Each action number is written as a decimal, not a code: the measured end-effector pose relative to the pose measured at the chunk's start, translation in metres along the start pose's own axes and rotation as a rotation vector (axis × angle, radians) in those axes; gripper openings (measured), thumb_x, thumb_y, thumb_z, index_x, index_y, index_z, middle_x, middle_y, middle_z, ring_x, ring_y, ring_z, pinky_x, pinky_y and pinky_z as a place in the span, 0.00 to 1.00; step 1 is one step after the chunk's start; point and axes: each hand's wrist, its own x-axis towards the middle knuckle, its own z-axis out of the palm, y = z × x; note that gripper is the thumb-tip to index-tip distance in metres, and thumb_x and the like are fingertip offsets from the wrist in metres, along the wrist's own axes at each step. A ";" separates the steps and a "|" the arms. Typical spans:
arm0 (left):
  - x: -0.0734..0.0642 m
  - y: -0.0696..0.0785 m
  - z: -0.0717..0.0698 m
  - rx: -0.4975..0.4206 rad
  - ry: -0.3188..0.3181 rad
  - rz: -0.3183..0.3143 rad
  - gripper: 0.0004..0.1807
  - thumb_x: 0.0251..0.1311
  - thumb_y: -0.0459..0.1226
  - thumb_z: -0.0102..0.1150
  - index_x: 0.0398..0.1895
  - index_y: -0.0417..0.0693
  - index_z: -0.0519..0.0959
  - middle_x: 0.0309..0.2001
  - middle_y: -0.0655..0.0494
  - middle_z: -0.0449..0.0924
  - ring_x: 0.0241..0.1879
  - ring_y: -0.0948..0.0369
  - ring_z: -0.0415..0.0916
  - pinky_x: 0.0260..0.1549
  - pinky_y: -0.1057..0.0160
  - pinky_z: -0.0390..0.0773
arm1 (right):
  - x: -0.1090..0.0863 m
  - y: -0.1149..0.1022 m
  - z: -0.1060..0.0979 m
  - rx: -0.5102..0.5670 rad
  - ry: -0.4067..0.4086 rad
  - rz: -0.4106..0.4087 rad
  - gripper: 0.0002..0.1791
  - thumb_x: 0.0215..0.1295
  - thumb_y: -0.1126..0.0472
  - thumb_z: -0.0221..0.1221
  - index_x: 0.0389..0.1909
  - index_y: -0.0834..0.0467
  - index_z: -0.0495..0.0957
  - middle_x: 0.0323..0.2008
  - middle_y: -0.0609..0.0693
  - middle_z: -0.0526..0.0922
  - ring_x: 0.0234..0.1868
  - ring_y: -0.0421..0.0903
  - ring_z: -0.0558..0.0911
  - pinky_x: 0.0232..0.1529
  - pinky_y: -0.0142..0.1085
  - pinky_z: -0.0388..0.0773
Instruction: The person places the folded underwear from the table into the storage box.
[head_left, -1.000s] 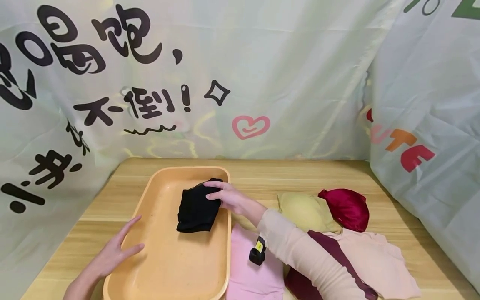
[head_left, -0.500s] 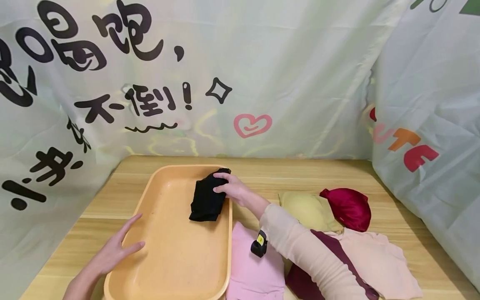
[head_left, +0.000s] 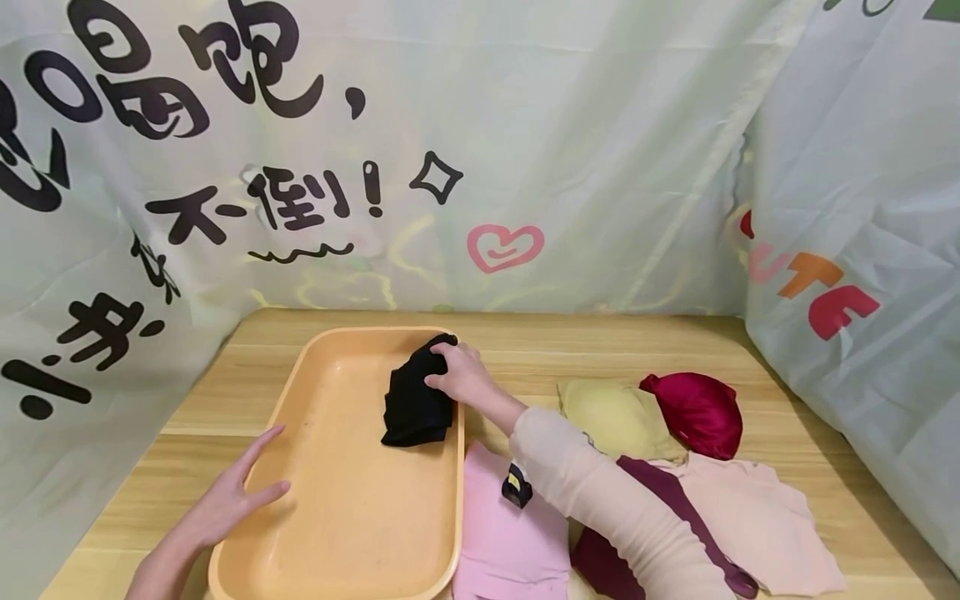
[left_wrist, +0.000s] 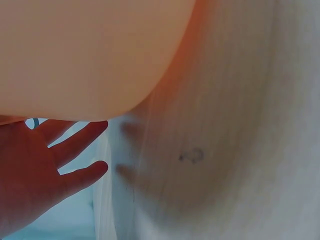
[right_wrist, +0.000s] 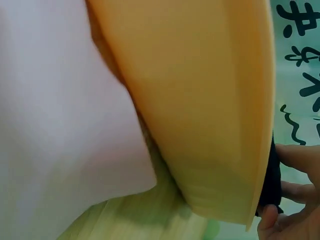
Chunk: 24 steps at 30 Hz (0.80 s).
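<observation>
An orange tray with a raised rim lies on the wooden table. In its far right corner is a folded black garment, which my right hand pinches by its upper right edge. Part of the black garment shows past the tray's rim in the right wrist view, between thumb and fingers. My left hand rests at the tray's left side, fingers spread. In the left wrist view the left hand has its fingers extended beneath the tray's edge.
A folded pink garment lies right of the tray. Farther right are a yellow-green garment, a dark red satin piece, a maroon garment and a peach garment. Printed curtains stand behind the table and at its sides.
My right hand has moved the black garment rightward and away, into the tray's far right corner. Its lower part has shifted and bunched slightly. The left hand has stayed at the tray's side.
</observation>
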 end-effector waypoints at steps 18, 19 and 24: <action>0.001 0.000 0.000 0.028 0.014 0.013 0.40 0.56 0.36 0.57 0.70 0.44 0.48 0.66 0.28 0.47 0.60 0.27 0.44 0.44 0.26 0.52 | -0.014 0.015 -0.015 0.088 0.017 -0.060 0.20 0.60 0.61 0.58 0.53 0.64 0.73 0.47 0.61 0.75 0.49 0.55 0.75 0.47 0.44 0.73; 0.001 -0.001 0.000 0.024 0.014 0.015 0.41 0.56 0.36 0.57 0.70 0.44 0.48 0.66 0.28 0.46 0.60 0.27 0.44 0.44 0.25 0.51 | -0.015 0.016 -0.017 0.095 0.019 -0.056 0.21 0.60 0.61 0.58 0.53 0.64 0.73 0.47 0.61 0.76 0.48 0.54 0.75 0.46 0.43 0.74; 0.000 -0.002 0.000 0.017 0.012 0.018 0.41 0.56 0.36 0.57 0.70 0.45 0.48 0.66 0.29 0.46 0.61 0.27 0.44 0.44 0.25 0.51 | -0.024 0.021 -0.023 0.099 0.024 -0.042 0.22 0.60 0.60 0.57 0.54 0.63 0.72 0.41 0.58 0.79 0.41 0.52 0.77 0.37 0.38 0.74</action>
